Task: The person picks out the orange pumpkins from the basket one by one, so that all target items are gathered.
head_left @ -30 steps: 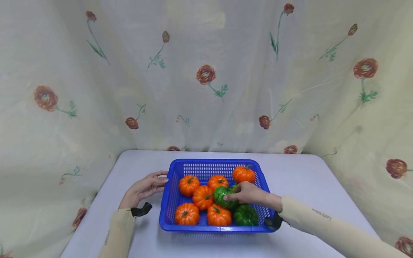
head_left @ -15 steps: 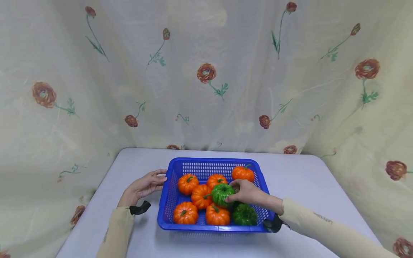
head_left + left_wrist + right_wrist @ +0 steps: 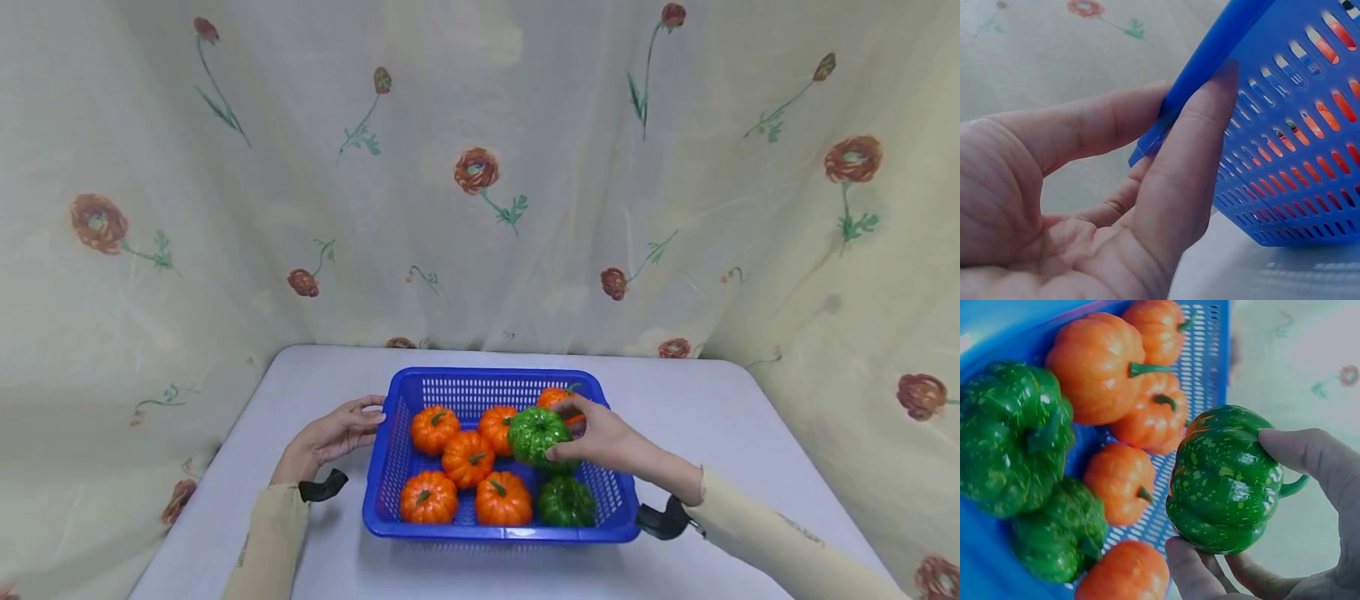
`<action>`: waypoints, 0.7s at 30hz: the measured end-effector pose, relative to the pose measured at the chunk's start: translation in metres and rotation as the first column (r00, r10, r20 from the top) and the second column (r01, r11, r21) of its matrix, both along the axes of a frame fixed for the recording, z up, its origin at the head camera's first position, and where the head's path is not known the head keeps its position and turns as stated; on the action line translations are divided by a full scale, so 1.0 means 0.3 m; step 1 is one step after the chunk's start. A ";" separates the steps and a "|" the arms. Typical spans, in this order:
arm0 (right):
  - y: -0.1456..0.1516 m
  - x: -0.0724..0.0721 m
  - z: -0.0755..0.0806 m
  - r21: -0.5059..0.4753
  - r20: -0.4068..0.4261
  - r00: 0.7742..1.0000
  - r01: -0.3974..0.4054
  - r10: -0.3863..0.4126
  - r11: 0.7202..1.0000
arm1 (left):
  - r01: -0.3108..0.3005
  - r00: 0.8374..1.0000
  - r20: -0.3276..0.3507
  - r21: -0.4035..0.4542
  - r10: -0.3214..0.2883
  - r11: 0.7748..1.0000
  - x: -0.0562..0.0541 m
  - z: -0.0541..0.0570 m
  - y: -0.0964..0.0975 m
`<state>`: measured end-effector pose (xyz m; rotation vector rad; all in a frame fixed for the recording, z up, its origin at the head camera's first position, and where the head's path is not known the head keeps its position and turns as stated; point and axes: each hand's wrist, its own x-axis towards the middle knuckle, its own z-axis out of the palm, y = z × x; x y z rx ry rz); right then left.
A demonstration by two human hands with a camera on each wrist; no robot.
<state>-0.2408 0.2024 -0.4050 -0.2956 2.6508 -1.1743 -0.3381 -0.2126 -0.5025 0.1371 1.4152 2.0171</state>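
My right hand (image 3: 611, 442) holds a speckled green pumpkin (image 3: 534, 437) above the blue plastic basket (image 3: 498, 532), thumb on one side and fingers on the other. In the right wrist view this pumpkin (image 3: 1225, 481) is tipped sideways, its curved stem pointing toward the palm. Two more green pumpkins, one dark (image 3: 1007, 440) and one smaller in view (image 3: 1060, 531), lie in the basket beneath. My left hand (image 3: 333, 435) grips the basket's left side; the left wrist view shows the rim (image 3: 1200, 69) pinched between thumb and fingers.
Several orange pumpkins, such as the front left one (image 3: 428, 497), sit in the basket. The back right orange pumpkin (image 3: 552, 397) is partly covered by my right hand. A white table (image 3: 697, 417) bears the basket, with a flowered curtain (image 3: 480, 275) behind and at both sides.
The right hand has raised the green pumpkin off the others and carried it a little right and toward the basket's back. The left hand keeps its grip on the rim.
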 end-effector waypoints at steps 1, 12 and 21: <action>0.012 0.002 0.007 0.000 -0.006 1.000 -0.003 0.003 1.000 | -0.005 1.000 0.005 0.002 0.005 1.000 0.000 0.002 0.001; 0.122 0.044 0.043 0.027 -0.015 0.998 0.058 -0.058 0.998 | -0.006 1.000 0.023 -0.003 0.006 1.000 0.004 -0.007 -0.001; 0.133 0.037 0.018 0.038 -0.003 0.999 0.046 -0.046 0.998 | -0.011 1.000 0.027 0.016 0.010 1.000 0.005 0.001 0.005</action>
